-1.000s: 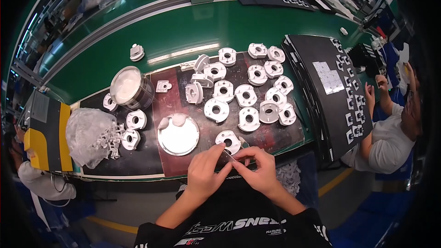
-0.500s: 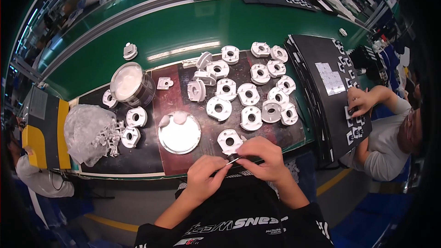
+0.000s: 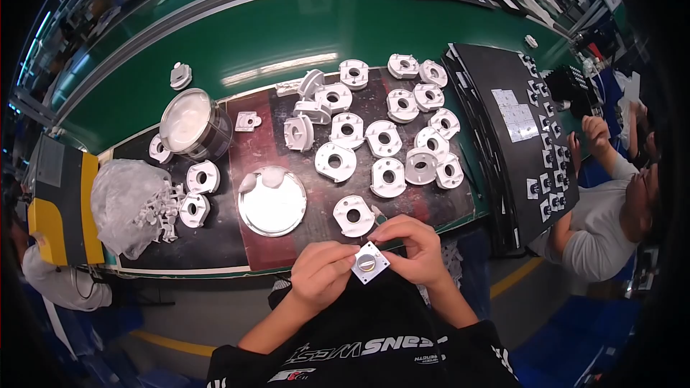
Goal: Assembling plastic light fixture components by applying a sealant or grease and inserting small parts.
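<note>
Both hands meet just in front of the bench's near edge. Between them is a small square white plate (image 3: 371, 273) with a round grey knob-like centre, its face turned up toward me. My left hand (image 3: 321, 273) pinches its left side, thumb and fingers closed. My right hand (image 3: 415, 248) grips the opposite side with fingers bent round the edge. Just beyond the right fingers a small pale-tipped thing (image 3: 378, 216) shows; what it is I cannot make out. The nearest white ring-shaped housing (image 3: 353, 216) lies flat on the bench, just beyond the hands.
Several similar housings (image 3: 334, 162) spread over the dark mat. To the left are a round lid (image 3: 272, 205), a clear tub (image 3: 192, 129) and a plastic bag (image 3: 129, 205) beside small white parts. Stacked black boards (image 3: 496, 151) stand right, near a co-worker (image 3: 604, 208).
The square plate has turned from edge-on to face-up between my fingers. My view has shifted slightly. The co-worker's hand has lifted away from the black board.
</note>
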{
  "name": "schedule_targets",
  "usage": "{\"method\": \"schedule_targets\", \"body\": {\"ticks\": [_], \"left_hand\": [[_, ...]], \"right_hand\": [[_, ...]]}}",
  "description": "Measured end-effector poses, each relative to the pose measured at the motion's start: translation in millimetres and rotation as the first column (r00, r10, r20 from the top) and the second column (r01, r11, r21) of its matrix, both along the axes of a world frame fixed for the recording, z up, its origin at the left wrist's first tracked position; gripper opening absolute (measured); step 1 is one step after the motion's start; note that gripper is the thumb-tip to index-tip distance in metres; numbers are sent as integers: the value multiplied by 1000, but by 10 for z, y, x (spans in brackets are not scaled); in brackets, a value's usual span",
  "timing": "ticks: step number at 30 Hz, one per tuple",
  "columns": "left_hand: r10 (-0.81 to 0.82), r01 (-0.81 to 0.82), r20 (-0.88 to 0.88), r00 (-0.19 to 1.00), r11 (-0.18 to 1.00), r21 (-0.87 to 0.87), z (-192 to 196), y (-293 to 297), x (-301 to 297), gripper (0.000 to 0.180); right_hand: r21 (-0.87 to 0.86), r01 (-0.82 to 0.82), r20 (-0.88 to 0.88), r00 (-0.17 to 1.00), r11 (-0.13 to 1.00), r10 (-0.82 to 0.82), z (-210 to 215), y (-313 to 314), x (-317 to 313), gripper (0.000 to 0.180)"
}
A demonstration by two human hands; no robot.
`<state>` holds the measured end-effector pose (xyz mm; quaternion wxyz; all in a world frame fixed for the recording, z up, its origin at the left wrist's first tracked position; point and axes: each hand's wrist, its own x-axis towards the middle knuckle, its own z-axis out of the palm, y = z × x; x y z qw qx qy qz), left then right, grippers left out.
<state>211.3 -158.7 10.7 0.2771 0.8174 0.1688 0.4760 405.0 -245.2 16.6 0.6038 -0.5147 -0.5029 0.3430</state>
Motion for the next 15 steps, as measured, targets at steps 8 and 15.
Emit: {"method": "schedule_targets", "body": {"ticks": [8,15], "left_hand": [[14,-20,-30,999,979,-203,-3,4,5,23],[-50,9,-136,989,958,-287,234,-19,-47,20]], "right_hand": [[127,95,267,956,987,-126,28,-117,-38,35],[237,23,708,680,971,-189,189,-114,29,28]]}}
